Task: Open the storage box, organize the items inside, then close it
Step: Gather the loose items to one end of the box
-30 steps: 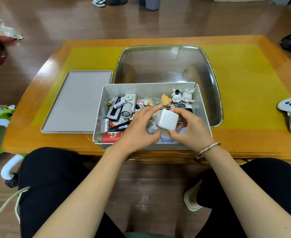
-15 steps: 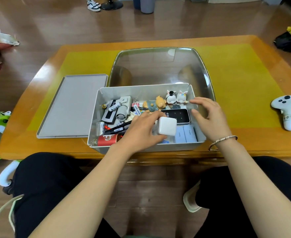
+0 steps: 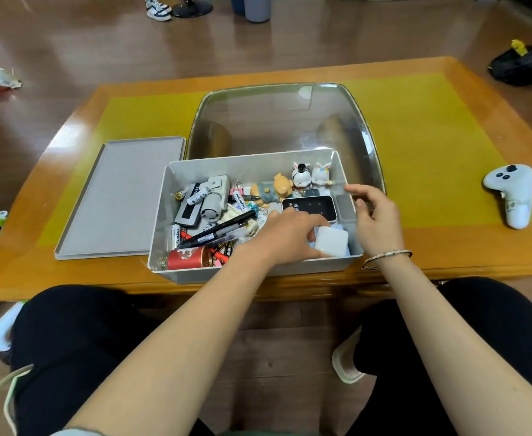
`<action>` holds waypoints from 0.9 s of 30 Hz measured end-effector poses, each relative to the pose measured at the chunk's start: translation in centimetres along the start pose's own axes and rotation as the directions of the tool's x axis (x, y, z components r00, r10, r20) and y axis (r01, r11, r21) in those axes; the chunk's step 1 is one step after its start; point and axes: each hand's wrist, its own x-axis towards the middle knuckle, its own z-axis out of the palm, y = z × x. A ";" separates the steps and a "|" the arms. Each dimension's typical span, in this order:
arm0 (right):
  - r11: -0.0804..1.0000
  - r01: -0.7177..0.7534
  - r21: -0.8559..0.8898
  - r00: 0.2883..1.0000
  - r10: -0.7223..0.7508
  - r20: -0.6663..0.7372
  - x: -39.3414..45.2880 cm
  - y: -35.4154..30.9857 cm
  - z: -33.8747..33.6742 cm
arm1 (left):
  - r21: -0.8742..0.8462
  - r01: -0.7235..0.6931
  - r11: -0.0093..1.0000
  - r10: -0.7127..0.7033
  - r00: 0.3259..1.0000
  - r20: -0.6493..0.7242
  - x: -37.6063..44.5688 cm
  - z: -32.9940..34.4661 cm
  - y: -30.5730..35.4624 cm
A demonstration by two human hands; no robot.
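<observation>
The left hand (image 3: 285,237) covers part of the black device (image 3: 310,207) and the left side of the white cube (image 3: 332,242). Labels on the batteries (image 3: 198,195) are too small to read. The bench (image 3: 447,256) loses its right corner at the frame edge.

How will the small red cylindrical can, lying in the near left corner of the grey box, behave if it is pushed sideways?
The small red cylindrical can lies on its side, so it would probably roll rather than slide. It could not go far: the grey plastic storage box wall and the black pens crowd it. Its glossy surface may be slippery to pinch.
</observation>
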 end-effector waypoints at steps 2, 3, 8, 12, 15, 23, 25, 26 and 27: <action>1.000 -0.001 0.001 1.000 0.001 0.005 0.0 0.0 0.0 | -0.071 0.033 0.997 -0.030 0.999 0.042 -0.3 -0.4 0.3; 1.000 0.001 -0.004 1.000 -0.001 0.010 0.0 0.0 -0.1 | -0.105 0.049 0.993 -0.043 0.998 0.055 -0.4 -0.5 0.5; 0.998 0.025 -0.064 0.999 -0.023 0.031 0.2 -0.1 -0.1 | -0.062 0.047 0.997 -0.041 0.995 0.094 -2.2 -0.3 1.3; 0.996 0.045 -0.081 0.997 -0.040 0.060 0.4 -0.1 0.0 | 0.107 -0.025 0.994 0.020 0.998 0.054 -3.1 0.5 2.2; 0.992 0.061 -0.114 0.996 -0.053 0.071 0.5 0.0 0.0 | 0.193 -0.054 0.980 0.058 0.998 -0.015 -3.2 1.3 3.1; 0.975 0.061 -0.213 0.985 -0.025 0.169 0.9 -0.8 -0.4 | 0.210 -0.062 0.976 0.084 0.991 -0.100 -3.9 2.3 2.9; 0.967 0.055 -0.250 0.983 -0.009 0.182 0.8 -1.0 -0.5 | 0.191 -0.053 0.980 0.078 0.989 -0.126 -4.1 2.4 2.9; 0.956 0.072 -0.286 0.986 -0.025 0.163 0.6 -1.2 -0.6 | 0.186 -0.038 0.982 0.066 0.987 -0.145 -4.3 2.4 2.9; 0.939 0.105 -0.327 0.990 -0.066 0.128 0.5 -1.5 -0.7 | 0.192 -0.016 0.981 0.048 0.985 -0.165 -4.4 2.4 3.0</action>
